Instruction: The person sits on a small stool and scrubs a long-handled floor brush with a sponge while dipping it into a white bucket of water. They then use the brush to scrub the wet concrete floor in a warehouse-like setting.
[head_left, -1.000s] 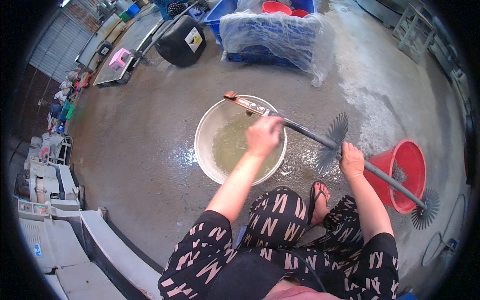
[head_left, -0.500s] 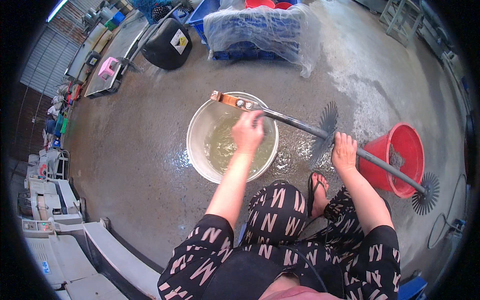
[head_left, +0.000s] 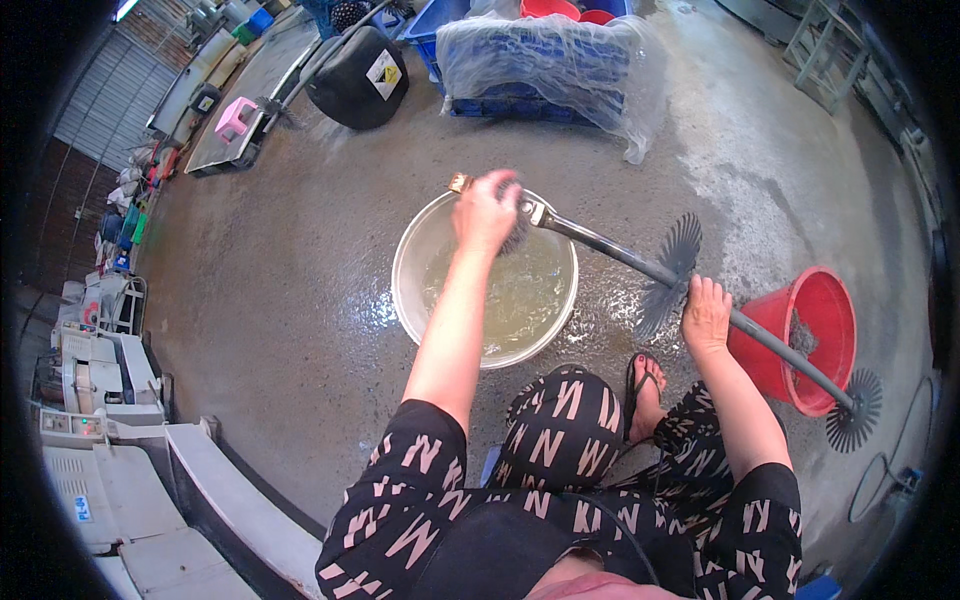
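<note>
A long dark rod (head_left: pixel 608 248) slants across in front of me, with a copper-coloured clamp end (head_left: pixel 460 183) over the white tub (head_left: pixel 405 290). My left hand (head_left: pixel 487 212) is closed at that end around a dark, finned-looking disc (head_left: pixel 516 232), partly hidden by the fingers and blurred. My right hand (head_left: pixel 707 312) wraps the rod farther down, right beside a grey finned disc (head_left: pixel 668 280) that sits around it. Another finned disc (head_left: pixel 855 410) is at the rod's lower right end. Cloudy, greenish water (head_left: pixel 510 310) lies in the tub below my left hand.
A red bucket (head_left: pixel 840 350) with grey material inside stands at right, behind the rod. Far ahead are a blue crate (head_left: pixel 540 70) draped with netting and a black jerrycan (head_left: pixel 350 85). Pale machinery (head_left: pixel 130 500) lines the left. The floor (head_left: pixel 290 280) is wet.
My left hand has risen from over the tub to the rod's copper-coloured end, and the dark piece in its fingers is now at the rod. The right hand keeps its hold. The whole view has shifted slightly.
</note>
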